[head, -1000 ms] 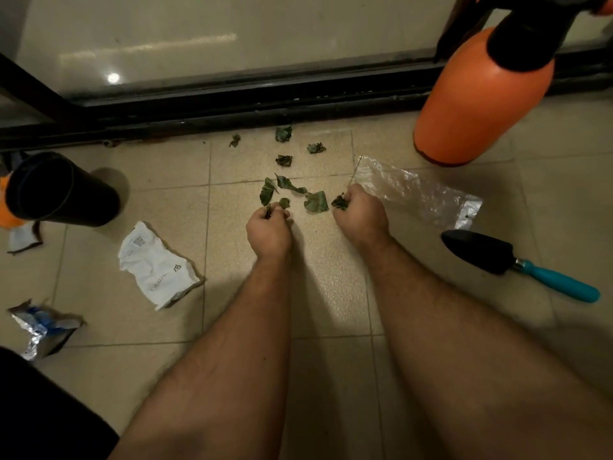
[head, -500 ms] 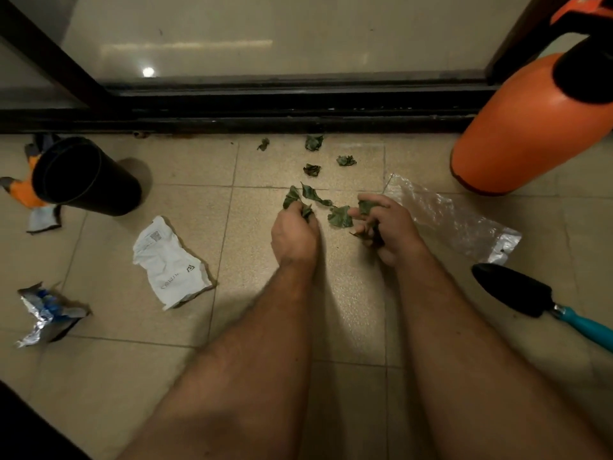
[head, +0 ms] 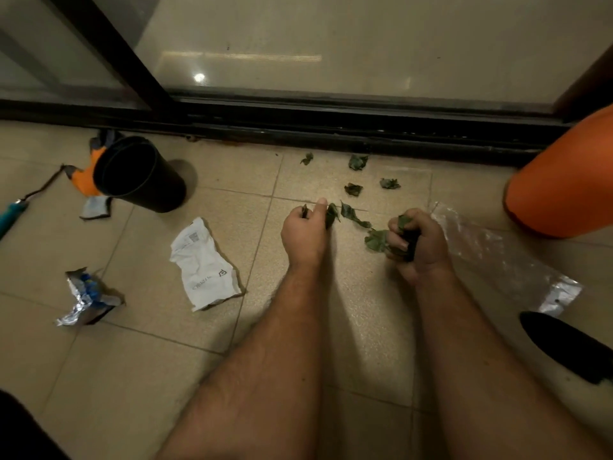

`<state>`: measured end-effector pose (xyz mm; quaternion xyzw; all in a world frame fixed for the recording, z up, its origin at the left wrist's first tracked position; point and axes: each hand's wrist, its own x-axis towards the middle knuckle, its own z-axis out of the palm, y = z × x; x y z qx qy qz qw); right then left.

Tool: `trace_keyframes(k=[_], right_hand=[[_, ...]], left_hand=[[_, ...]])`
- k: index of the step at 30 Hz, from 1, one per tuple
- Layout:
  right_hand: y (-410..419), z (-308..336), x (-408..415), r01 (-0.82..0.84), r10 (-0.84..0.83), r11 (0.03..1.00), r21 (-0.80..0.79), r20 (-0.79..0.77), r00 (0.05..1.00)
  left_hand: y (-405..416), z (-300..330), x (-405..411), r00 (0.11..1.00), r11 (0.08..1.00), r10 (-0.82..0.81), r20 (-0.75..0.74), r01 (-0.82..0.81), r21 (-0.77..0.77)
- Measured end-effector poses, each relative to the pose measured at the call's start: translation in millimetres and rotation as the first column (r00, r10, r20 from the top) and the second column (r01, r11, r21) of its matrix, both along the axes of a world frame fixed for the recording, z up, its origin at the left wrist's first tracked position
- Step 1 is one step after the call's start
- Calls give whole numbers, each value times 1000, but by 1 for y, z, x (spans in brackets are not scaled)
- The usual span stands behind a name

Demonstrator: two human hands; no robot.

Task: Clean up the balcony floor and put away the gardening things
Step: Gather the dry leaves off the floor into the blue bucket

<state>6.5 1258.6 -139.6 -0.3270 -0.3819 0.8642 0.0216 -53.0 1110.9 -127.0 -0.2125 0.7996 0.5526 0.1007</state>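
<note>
Since a moment ago my right hand (head: 418,244) has lifted off the tile and turned palm-in, its fingers now curled tight round a bunch of leaves (head: 403,224), while my left hand (head: 306,232) has stayed low on the floor (head: 139,376), thumb and fingers pinching a leaf (head: 331,214) at its tip. Between my two hands two loose leaves lie on the tile, one long one (head: 353,215) and one broader one (head: 376,240) just beside my right knuckles. Four more small leaves (head: 357,161) sit farther out, near the dark door track (head: 331,131) that closes off the far edge. Open tile runs to my left and toward me, between my forearms and the crumpled white paper (head: 204,265). Beyond that paper lie one crushed foil wrapper (head: 87,298), one black pot (head: 139,174) tipped on its side, and an orange and grey glove (head: 88,180) half hidden behind the pot. At the left edge a teal-handled tool (head: 13,214) is cut off, so I cannot tell what it is. One clear plastic bag (head: 504,257) lies flat just right of my right hand. The orange sprayer (head: 560,190) is cropped by the right edge, and the black trowel blade (head: 564,346) shows without its handle.
</note>
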Motion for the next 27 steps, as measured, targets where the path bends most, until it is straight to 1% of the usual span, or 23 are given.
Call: trace_keyframes(k=[1, 2, 3, 4, 5, 6, 7, 10, 11, 13, 16, 19, 22, 24, 25, 26, 27], right_hand=[[-1, 1, -2, -3, 3, 1000, 5, 18, 1000], [-2, 3, -3, -19, 15, 998, 61, 59, 998], [-3, 5, -6, -76, 54, 980, 184, 122, 991], [-5, 5, -9, -170, 103, 924, 342, 205, 973], [-7, 5, -11, -264, 137, 836, 482, 283, 949], [-9, 4, -13, -326, 152, 743, 584, 327, 933], [-11, 1, -15, -363, 170, 667, 651, 342, 924], [-15, -4, -15, -475, 190, 432, 766, 438, 879], [-17, -3, -14, -508, 176, 381, 773, 478, 860], [-21, -3, -11, -559, 131, 319, 765, 549, 825], [-27, -2, -6, -607, 51, 274, 746, 619, 784], [-27, -1, -3, -621, 7, 248, 744, 639, 769], [-23, -5, -6, -624, 50, 252, 739, 634, 771], [-18, -7, -8, -599, 74, 290, 746, 606, 792], [-16, -7, -8, -572, 78, 331, 751, 582, 809], [-14, -5, -9, -529, 85, 392, 753, 543, 836], [-13, -3, -9, -471, 91, 479, 741, 492, 866]], left_hand=[[-3, -2, -4, 1000, 1000, -13, -16, 13, -25], [-6, -2, -8, 999, 998, -31, -33, 29, -61], [-7, -2, -11, 998, 994, -50, -42, 46, -102], [-8, -2, -15, 996, 987, -73, -43, 66, -146], [-8, -1, -17, 994, 975, -99, -38, 89, -201], [-9, 0, -20, 990, 954, -135, -32, 121, -275], [-11, -1, -22, 983, 925, -180, -30, 159, -346], [-16, -11, -25, 939, 821, -344, -10, 296, -489], [-16, -14, -26, 920, 783, -391, 12, 340, -521], [-14, -18, -26, 901, 727, -431, 49, 379, -573], [-10, -18, -22, 900, 699, -433, 41, 365, -615], [-7, -21, -16, 910, 699, -412, 44, 346, -626], [-5, -21, -15, 925, 722, -378, 32, 316, -615], [-6, -22, -14, 933, 768, -360, -16, 286, -574], [-6, -22, -12, 938, 797, -344, -44, 267, -542], [-7, -22, -10, 944, 826, -324, -67, 248, -507], [-8, -22, -7, 951, 856, -297, -83, 226, -464]])
